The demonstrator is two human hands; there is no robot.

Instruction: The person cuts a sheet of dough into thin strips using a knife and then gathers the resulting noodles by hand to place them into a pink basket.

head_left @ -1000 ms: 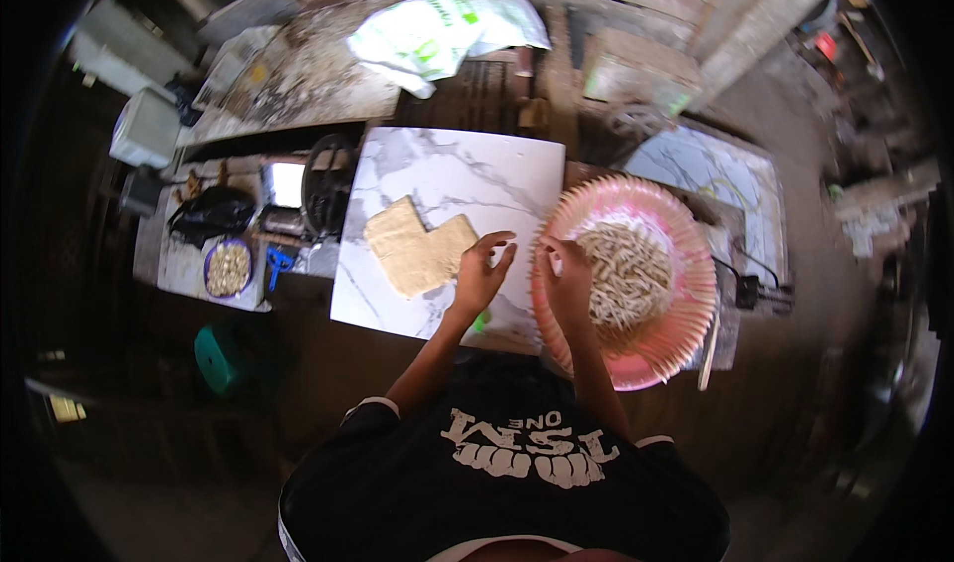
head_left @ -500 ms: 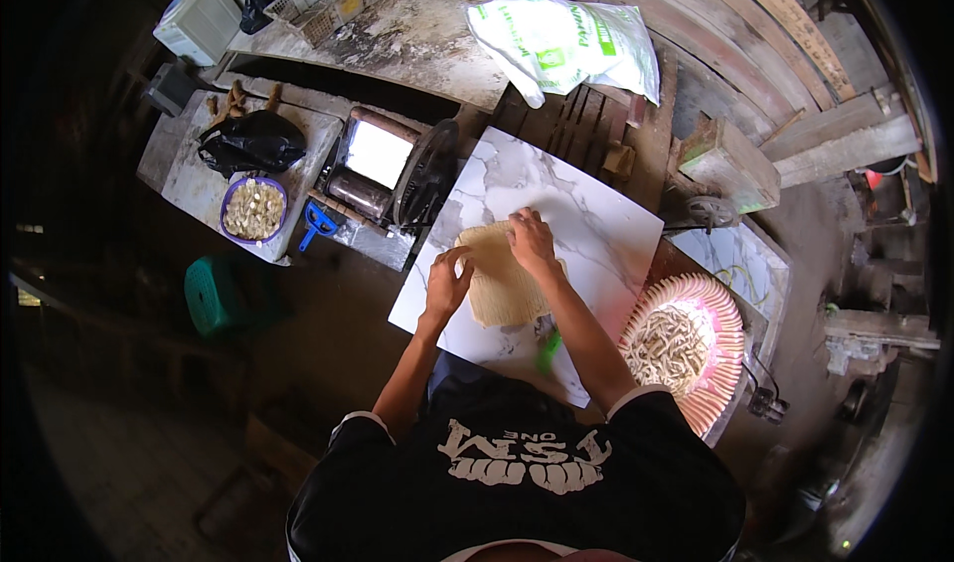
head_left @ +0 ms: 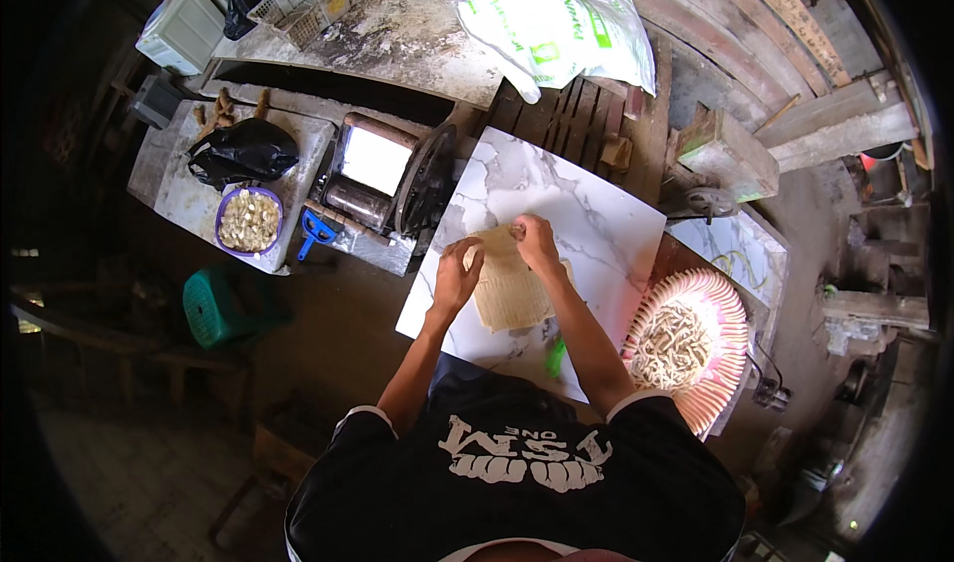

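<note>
Left hand (head_left: pixel 455 276), mine: fingers curled at the dough's left edge; whether they pinch it, I cannot tell. Right hand (head_left: pixel 538 244), mine: thumb and finger closed on the far edge, towards the right. Dough (head_left: pixel 512 299): one thin, pale, ridged sheet, on the board before me; its far edge lies between my hands, most of it on my body's side of them. I hold two sides, I judge, to keep it even. Board (head_left: pixel 606 234): white, marbled, presumably a smooth bed. Basin (head_left: pixel 723 309): pink, holding pale strips (head_left: pixel 668 348), beside my right arm, likely for easy reach. Roller (head_left: pixel 360 198): left of the board. Sack (head_left: pixel 576 40): white, at the back, apparently out of the way.
</note>
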